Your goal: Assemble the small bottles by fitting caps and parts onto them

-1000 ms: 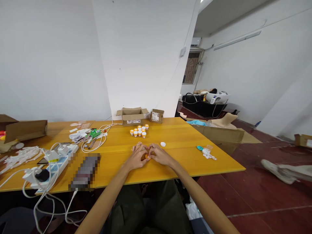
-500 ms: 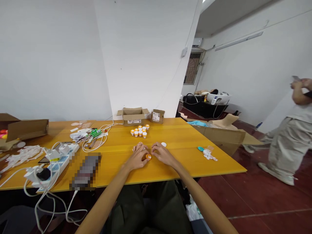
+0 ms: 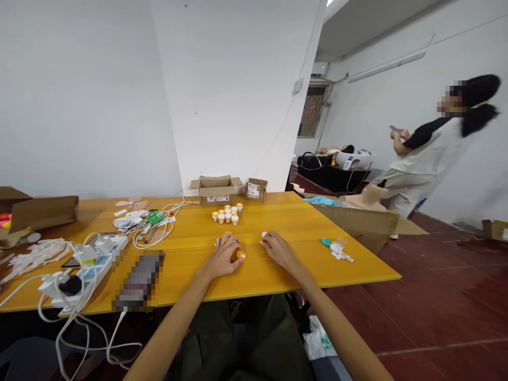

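Note:
My left hand (image 3: 225,257) rests on the table with its fingers curled round a small orange round container (image 3: 241,255), whose open-looking top shows something white inside. Further right, my right hand (image 3: 279,248) has its fingertips on a flat white disc (image 3: 264,234), most of which the fingers cover. Whether the disc is lifted I cannot tell. Beyond both hands, several small white-and-orange containers (image 3: 227,214) stand grouped together.
An open cardboard box (image 3: 216,197) and a smaller box (image 3: 256,189) stand by the wall. White pieces and a teal ring (image 3: 326,242) lie at the right. To the left are a power strip (image 3: 99,272), cables and a blurred phone (image 3: 139,279). A person (image 3: 424,137) stands beyond the table.
My right hand has moved away from the orange container, right and forward, onto the white disc. My left hand stays with the container. The person at the right has moved leftward and further off.

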{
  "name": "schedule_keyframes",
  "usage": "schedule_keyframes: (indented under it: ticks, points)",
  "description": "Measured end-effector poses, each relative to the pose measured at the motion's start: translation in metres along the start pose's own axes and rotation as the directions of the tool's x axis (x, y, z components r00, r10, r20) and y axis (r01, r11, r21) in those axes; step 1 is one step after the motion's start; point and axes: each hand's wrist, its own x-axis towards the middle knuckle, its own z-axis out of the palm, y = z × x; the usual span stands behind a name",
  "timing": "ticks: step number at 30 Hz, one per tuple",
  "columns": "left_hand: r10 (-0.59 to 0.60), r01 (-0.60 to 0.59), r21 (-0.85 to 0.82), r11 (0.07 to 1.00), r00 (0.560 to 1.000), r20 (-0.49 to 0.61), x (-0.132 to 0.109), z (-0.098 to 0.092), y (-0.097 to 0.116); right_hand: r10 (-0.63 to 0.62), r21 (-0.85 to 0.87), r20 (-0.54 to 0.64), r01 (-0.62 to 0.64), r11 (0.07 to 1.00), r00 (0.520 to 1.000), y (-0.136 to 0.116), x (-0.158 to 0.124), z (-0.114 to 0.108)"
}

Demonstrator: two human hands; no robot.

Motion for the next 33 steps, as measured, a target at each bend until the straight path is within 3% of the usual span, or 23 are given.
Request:
schedule_keyframes:
  ticks: [11, 20, 33]
  points:
    - [-0.031, 0.032, 0.012, 0.999, 0.999, -0.042, 0.001, 0.006, -0.003, 0.123, -0.145, 0.188, -0.096, 0.985, 0.974, -0.026, 0.009, -0.012]
    - [-0.007, 0.009, 0.047, 0.999, 0.999, -0.035, 0.000, 0.005, -0.001, 0.035, -0.011, 0.233, -0.034, 0.999, 0.972, -0.025, 0.012, -0.002]
    - [-0.002, 0.004, 0.038, 0.999, 0.999, -0.045, 0.001, 0.004, 0.000, 0.007, 0.131, 0.274, -0.045, 0.990, 0.962, -0.033, 0.016, 0.006]
